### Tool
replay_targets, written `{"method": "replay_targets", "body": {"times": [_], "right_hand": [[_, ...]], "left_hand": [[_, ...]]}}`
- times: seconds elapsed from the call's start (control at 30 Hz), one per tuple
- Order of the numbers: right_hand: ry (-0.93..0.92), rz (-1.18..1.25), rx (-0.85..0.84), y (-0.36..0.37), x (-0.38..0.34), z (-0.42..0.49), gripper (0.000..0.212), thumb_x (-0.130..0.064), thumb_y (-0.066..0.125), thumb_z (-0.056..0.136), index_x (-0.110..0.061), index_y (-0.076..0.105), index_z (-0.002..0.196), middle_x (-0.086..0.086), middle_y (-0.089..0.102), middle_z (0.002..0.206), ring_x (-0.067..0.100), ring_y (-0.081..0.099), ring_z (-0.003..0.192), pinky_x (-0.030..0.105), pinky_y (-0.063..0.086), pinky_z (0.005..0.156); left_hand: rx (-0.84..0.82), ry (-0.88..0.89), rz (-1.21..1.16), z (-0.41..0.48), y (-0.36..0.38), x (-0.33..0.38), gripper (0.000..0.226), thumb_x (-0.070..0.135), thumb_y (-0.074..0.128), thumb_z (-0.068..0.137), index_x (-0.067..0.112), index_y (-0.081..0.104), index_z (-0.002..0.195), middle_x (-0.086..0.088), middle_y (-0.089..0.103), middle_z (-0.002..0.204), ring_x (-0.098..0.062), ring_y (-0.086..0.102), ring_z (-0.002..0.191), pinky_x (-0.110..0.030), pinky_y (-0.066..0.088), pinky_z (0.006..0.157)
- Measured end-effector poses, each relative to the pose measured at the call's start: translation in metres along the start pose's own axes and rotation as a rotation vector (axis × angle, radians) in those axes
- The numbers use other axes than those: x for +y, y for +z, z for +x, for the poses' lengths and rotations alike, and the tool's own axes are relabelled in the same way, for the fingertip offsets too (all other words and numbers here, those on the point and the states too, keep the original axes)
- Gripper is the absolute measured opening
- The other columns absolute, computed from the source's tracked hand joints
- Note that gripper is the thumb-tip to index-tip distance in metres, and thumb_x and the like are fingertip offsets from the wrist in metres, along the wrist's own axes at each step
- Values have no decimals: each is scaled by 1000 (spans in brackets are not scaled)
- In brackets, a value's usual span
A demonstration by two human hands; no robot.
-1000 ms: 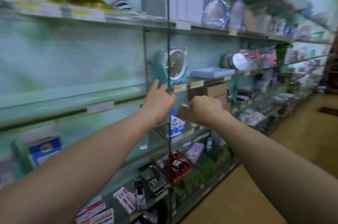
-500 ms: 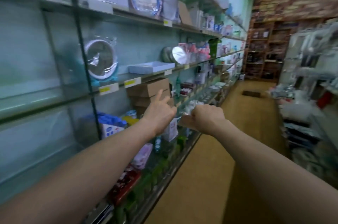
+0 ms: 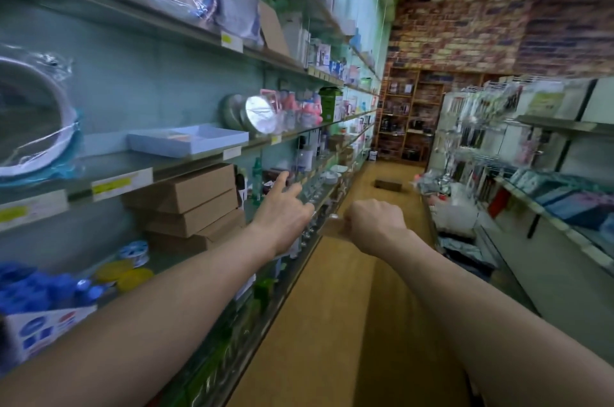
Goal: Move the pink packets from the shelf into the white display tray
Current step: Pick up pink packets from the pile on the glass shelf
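You have two hands in view and one white display tray [image 3: 219,145]. There are three cardboard boxes [image 3: 186,189] in a stack, two round mirrors [image 3: 260,114] and two yellow lids [image 3: 134,278]. The pink packets [image 3: 299,106] form one blurred cluster, too smeared to count.

The tray sits on a glass shelf [image 3: 133,164] with price labels along its front edge. The boxes are on the level below it. You stand in a shop aisle with a wooden floor [image 3: 349,307] and a brick-patterned wall [image 3: 465,24] at the far end. A wire rack [image 3: 481,114] of hanging goods is on your right, and one brown box [image 3: 388,185] lies on the floor further down.

The pink packets stand on the same shelf as the tray, just beyond the mirrors, higher than both your hands and well apart from them. The tray lies above and to the left of your left hand [image 3: 282,212].

That hand reaches forward with its fingers loosely spread, the forefinger stretched out, and it holds nothing. Your right hand [image 3: 375,224] is curled into a fist around a flat piece [image 3: 330,228] that sticks out toward the left hand. Its colour blends with the floor, so you cannot tell whether it is one of the packets.
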State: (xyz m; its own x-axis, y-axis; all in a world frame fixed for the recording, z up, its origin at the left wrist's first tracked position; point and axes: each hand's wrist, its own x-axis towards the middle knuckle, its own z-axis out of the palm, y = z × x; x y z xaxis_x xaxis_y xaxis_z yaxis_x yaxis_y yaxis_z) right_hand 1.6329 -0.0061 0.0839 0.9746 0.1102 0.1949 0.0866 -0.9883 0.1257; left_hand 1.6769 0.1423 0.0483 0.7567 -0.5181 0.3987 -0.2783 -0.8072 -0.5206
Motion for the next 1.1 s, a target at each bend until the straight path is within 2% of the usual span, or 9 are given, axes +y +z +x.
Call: {"method": "replay_targets", "body": {"times": [0.17, 0.3, 0.4, 0.67, 0.77, 0.83, 0.93, 1.1], "right_hand": [[7, 18, -2, 5, 3, 34, 19, -20, 49, 94, -13, 64, 102, 2, 53, 86, 24, 54, 80, 31, 40, 67], [-11, 18, -21, 11, 1, 62, 23, -25, 47, 95, -13, 64, 104, 3, 60, 92, 22, 51, 78, 31, 39, 66], [-42, 38, -32, 14, -1, 83, 27, -30, 45, 96, -13, 64, 106, 2, 56, 90, 21, 50, 78, 30, 39, 67], [-164, 56, 44, 22, 13, 163, 20, -21, 48, 94, -14, 63, 106, 4, 60, 94, 22, 54, 82, 31, 41, 68], [-209, 47, 99, 25, 21, 201, 14, -21, 47, 96, -14, 59, 93, 1, 53, 81, 23, 49, 75, 31, 38, 65], [-246, 58, 116, 25, 26, 224, 20, -27, 46, 98, -13, 59, 91, 0, 47, 72, 24, 47, 74, 31, 36, 64], [-300, 84, 142, 23, 32, 253, 27, -33, 45, 98, -14, 64, 99, 4, 54, 84, 27, 53, 80, 31, 34, 65], [-371, 119, 199, 27, 37, 294, 20, -20, 45, 96, -15, 64, 103, 6, 62, 95, 28, 56, 85, 31, 35, 66]], "left_hand": [[10, 5, 23, 27, 13, -12, 16, 6, 51, 88, 14, 59, 100, -5, 68, 103, -27, 44, 122, -52, 9, 117], [13, -21, 30, 44, 29, -26, 14, 7, 52, 89, 14, 59, 98, -3, 68, 95, -26, 47, 116, -52, 9, 116], [-16, -40, 39, 57, 42, -35, 17, 7, 53, 88, 15, 60, 100, -3, 68, 94, -26, 47, 115, -52, 12, 116], [-56, -134, 83, 109, 62, -58, 18, 4, 52, 89, 15, 58, 102, -3, 67, 96, -27, 43, 117, -52, 6, 116], [-91, -165, 121, 133, 64, -65, 19, 5, 53, 88, 14, 57, 103, -2, 66, 96, -26, 42, 118, -52, 7, 116], [-102, -195, 150, 148, 67, -69, 20, 4, 54, 85, 14, 56, 103, -2, 66, 95, -27, 43, 116, -51, 8, 116], [-129, -250, 175, 168, 70, -76, 22, 1, 54, 84, 12, 56, 102, -4, 65, 94, -27, 42, 117, -50, 7, 117], [-149, -337, 217, 196, 73, -84, 23, 4, 55, 83, 12, 56, 105, -3, 66, 97, -25, 42, 117, -48, 8, 117]]}}
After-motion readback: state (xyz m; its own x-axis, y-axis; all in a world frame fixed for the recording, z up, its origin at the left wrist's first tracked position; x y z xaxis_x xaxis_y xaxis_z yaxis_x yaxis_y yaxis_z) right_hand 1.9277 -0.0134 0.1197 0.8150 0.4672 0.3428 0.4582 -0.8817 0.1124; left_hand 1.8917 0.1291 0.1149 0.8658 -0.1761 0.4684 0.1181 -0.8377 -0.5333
